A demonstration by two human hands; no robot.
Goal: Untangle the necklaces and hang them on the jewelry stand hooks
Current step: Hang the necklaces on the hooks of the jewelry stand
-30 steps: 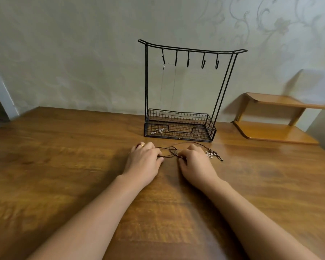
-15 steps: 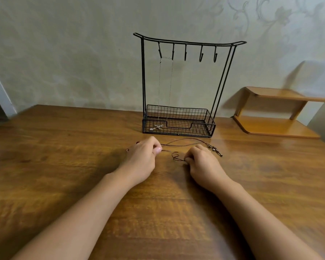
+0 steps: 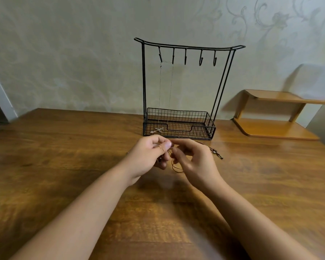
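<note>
A black wire jewelry stand (image 3: 178, 126) with several hooks and a mesh basket base stands at the back of the table. A thin silver necklace (image 3: 160, 87) hangs from its two leftmost hooks, and its cross pendant (image 3: 158, 130) lies in the basket. In front of the stand, both hands are raised just above the table. My left hand (image 3: 150, 156) pinches a brown cord necklace (image 3: 176, 167) between thumb and forefinger. My right hand (image 3: 195, 160) pinches the same cord beside it. A loop dangles below the fingers, and the beaded end (image 3: 218, 154) trails right onto the table.
The brown wooden table (image 3: 64, 156) runs to a patterned wall behind the stand. A small two-tier wooden shelf (image 3: 274, 117) sits at the back right corner.
Both hands have lifted off the table with the brown cord and drawn closer together; the cord now hangs between the fingers rather than lying flat.
</note>
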